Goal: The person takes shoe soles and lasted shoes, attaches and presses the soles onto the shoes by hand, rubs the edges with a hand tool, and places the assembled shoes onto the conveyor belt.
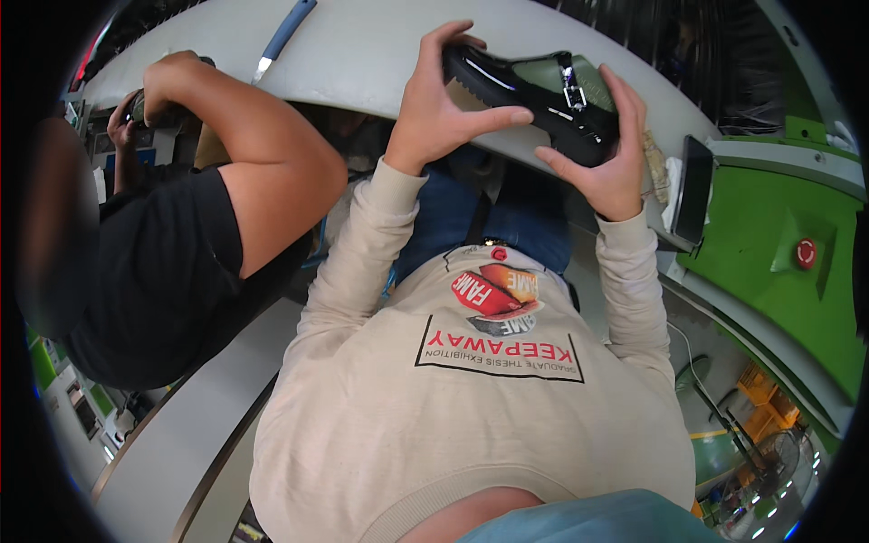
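Observation:
Between my two hands, above the near edge of the white table, is a glossy black shoe (516, 86) with a chunky heel, a ridged sole, a silver-buckled strap and a green part on its upper. It lies sideways, toe to the left and heel to the right. My left hand (444, 104) is curved round the toe end, its thumb stretched out below the sole. At the heel end, my right hand (606, 163) has its fingers along the back and its thumb near the heel. The fingertips behind the shoe are partly hidden.
A blue-handled knife-like tool (284, 38) lies on the white table (362, 54). Close on my left sits a co-worker (181, 244) with a dark object in hand. To my right are a dark flat screen-like panel (693, 193) and a green machine (760, 226) with a red button (806, 253).

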Demonstrator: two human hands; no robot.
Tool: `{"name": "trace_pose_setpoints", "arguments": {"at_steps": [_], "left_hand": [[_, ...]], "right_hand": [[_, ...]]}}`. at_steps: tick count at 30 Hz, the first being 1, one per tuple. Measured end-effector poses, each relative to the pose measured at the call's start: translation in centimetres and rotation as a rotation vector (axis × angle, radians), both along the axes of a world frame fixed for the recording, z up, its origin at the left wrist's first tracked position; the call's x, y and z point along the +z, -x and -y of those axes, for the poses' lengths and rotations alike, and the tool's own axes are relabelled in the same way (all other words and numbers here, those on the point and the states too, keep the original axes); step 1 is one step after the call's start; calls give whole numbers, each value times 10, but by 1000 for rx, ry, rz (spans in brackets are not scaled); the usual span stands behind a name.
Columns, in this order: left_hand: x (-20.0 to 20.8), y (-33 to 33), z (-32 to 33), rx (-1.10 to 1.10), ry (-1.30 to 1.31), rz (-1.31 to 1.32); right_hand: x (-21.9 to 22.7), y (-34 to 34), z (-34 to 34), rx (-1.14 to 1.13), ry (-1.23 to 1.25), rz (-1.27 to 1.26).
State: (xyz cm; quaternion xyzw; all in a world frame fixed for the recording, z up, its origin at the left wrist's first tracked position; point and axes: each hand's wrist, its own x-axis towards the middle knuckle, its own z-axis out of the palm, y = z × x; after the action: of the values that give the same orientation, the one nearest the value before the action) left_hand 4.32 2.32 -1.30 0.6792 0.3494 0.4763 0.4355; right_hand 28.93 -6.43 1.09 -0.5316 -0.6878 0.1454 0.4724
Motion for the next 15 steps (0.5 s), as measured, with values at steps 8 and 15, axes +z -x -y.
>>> {"name": "trace_pose_setpoints", "arguments": {"at_steps": [8, 15], "left_hand": [[-13, 3, 6, -2, 114, 365], [-15, -2, 11, 73, 106, 250]], "right_hand": [[37, -18, -6, 54, 204, -613], [209, -28, -79, -134, -571, -294]]}}
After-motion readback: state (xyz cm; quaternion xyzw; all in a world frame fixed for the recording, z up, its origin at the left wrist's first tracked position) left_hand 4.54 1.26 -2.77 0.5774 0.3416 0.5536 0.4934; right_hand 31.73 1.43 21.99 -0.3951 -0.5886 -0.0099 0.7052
